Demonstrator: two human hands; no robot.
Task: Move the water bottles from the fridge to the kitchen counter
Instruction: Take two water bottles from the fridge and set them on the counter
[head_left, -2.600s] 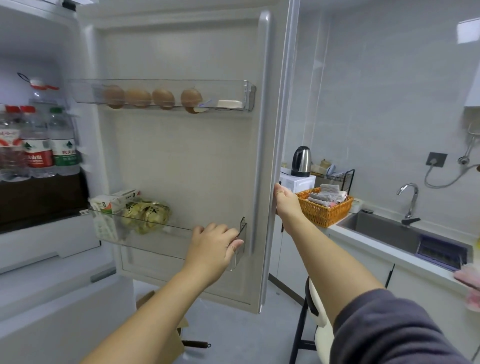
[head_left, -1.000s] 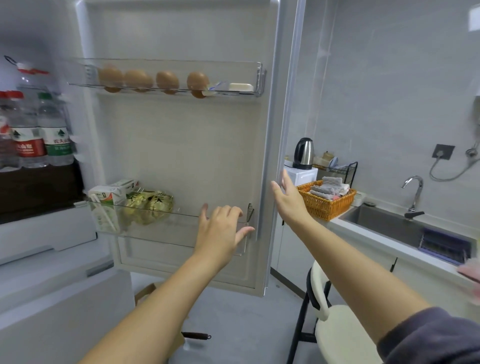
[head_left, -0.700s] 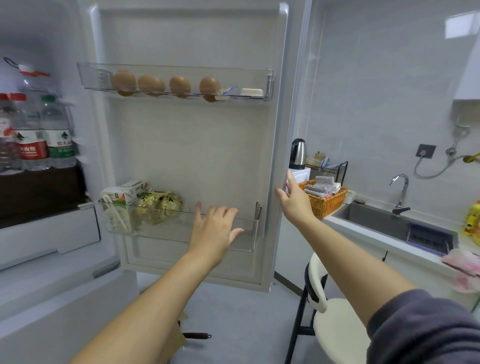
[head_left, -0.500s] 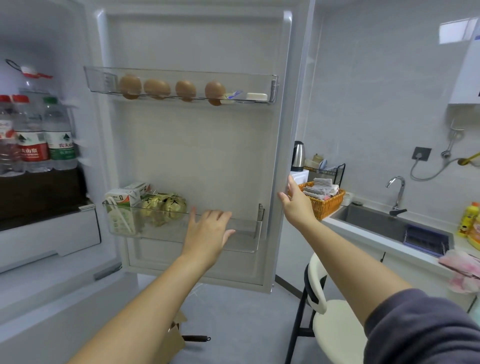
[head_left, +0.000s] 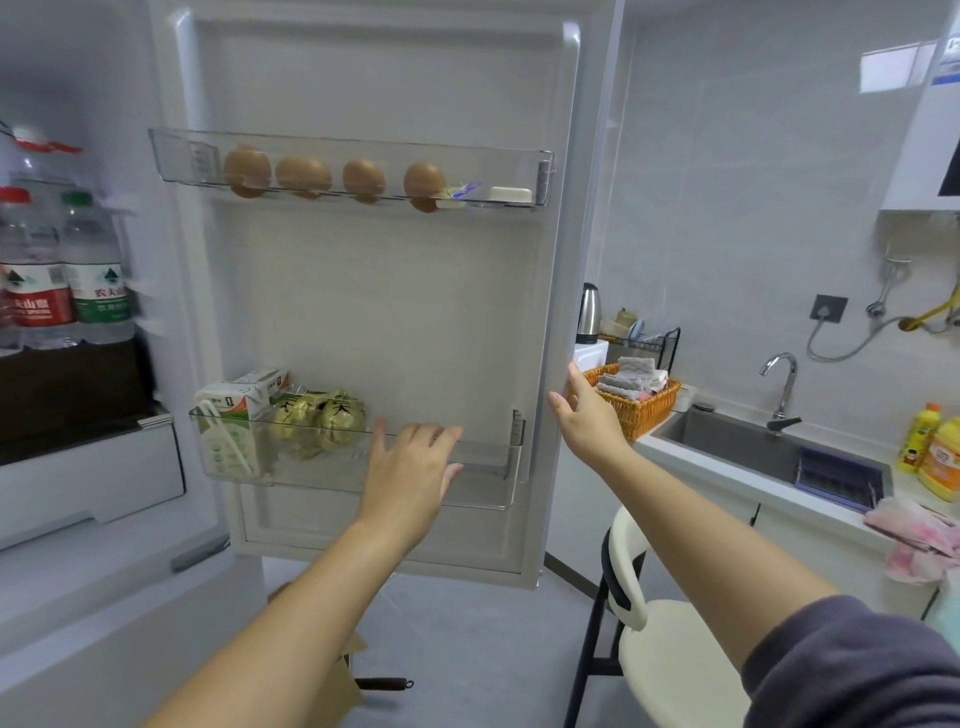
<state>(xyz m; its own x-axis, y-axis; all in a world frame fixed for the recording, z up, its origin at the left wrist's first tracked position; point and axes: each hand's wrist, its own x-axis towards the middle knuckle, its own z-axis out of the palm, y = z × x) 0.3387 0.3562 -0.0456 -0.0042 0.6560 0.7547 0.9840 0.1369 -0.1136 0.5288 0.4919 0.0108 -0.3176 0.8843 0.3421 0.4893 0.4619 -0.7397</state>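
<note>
door: the fridge door stands swung wide, its inner side facing the camera, eggs in its upper rack and a carton in the lower door shelf.
left hand: the left hand is spread flat, fingers straight, in front of the lower door shelf's rim; i cannot tell whether it touches the plastic.
right hand: the right hand is spread too, fingers straight, fingertips at the door's outer edge, holding nothing.
what has changed: a couple of seconds ago the left fingers were hooked over the shelf rim and the right hand was wrapped round the door edge; both grips have since let go, and the door sits a little wider.
water bottles: the water bottles stand upright on a shelf inside the fridge at the far left, one red-capped, one green-capped, touching each other, well apart from both hands; a further bottle at the frame's edge is only partly seen.
counter: the counter runs along the right wall, carrying a basket and a sink, with a chair in front of it.
meaning for the task: opening looks finished and no bottle is moved yet; the likely next step is a reach left into the fridge for the bottles.
risk: the open door stands between the bottles and the counter, so the carry probably has to go round it.
</note>
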